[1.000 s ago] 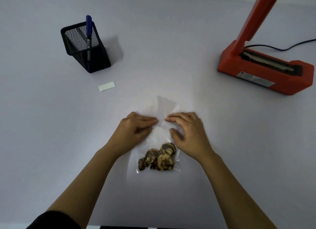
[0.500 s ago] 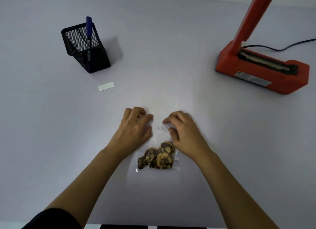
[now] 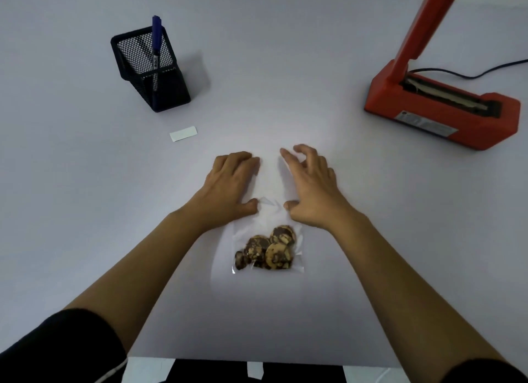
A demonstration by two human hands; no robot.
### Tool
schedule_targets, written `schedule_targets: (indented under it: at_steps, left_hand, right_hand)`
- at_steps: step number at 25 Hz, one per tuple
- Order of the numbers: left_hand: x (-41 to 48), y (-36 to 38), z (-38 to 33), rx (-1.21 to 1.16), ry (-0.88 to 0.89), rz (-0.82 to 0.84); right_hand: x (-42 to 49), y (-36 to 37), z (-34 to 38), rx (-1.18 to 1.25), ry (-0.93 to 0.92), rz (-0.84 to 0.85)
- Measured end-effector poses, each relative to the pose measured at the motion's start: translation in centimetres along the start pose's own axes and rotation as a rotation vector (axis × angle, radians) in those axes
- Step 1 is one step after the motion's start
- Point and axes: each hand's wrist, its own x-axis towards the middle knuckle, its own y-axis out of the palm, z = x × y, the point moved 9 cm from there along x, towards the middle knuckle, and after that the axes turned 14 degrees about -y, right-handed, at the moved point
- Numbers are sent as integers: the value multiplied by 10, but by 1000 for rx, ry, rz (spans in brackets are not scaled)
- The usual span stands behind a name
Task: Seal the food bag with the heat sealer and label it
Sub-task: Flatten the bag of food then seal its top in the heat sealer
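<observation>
A clear food bag [image 3: 270, 211] lies flat on the white table, with several brown cookies [image 3: 267, 251] bunched at its near end. My left hand [image 3: 231, 187] rests palm down on the bag's upper left part, fingers straight. My right hand [image 3: 310, 187] presses the upper right part, fingers spread and slightly lifted at the tips. Both thumbs touch the bag just above the cookies. The red heat sealer [image 3: 440, 108] stands at the far right with its arm raised. A small white label [image 3: 183, 133] lies to the left of the bag.
A black mesh pen holder [image 3: 150, 71] with a blue marker [image 3: 156, 44] stands at the far left. A black cable [image 3: 471, 73] runs off behind the sealer. The table's near edge [image 3: 257, 361] is just below my forearms.
Both hands have slid away from me along the bag, from its middle toward its open far end, flattening it. The fingers went from curled to stretched out.
</observation>
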Motion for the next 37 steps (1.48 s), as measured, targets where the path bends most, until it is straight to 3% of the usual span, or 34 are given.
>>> schedule_targets:
  at_steps: [3, 7, 12, 18, 24, 32, 35, 37]
  left_hand:
    - [-24, -6, -8, -77, 111, -231]
    - [-39, 1, -1, -159, 109, -167]
    - [-46, 10, -6, -101, 104, -36]
    - [-47, 18, -20, -192, 236, 46]
    - [-26, 7, -13, -82, 98, 69]
    - [6, 3, -14, 157, 58, 177]
    - [10, 6, -15, 218, 37, 204]
    - [2, 4, -15, 182, 15, 173]
  right_hand:
    - [-22, 4, 13, 135, -84, -254]
    - [-32, 11, 9, 230, -73, -315]
    - [-28, 12, 12, 263, -57, -225]
    - [-27, 17, 17, 301, -72, -176]
    - [-20, 6, 13, 208, -15, -133]
    - [5, -4, 1, -39, 19, 63]
    - [11, 3, -5, -29, 57, 145]
    - [4, 5, -3, -3, 63, 111]
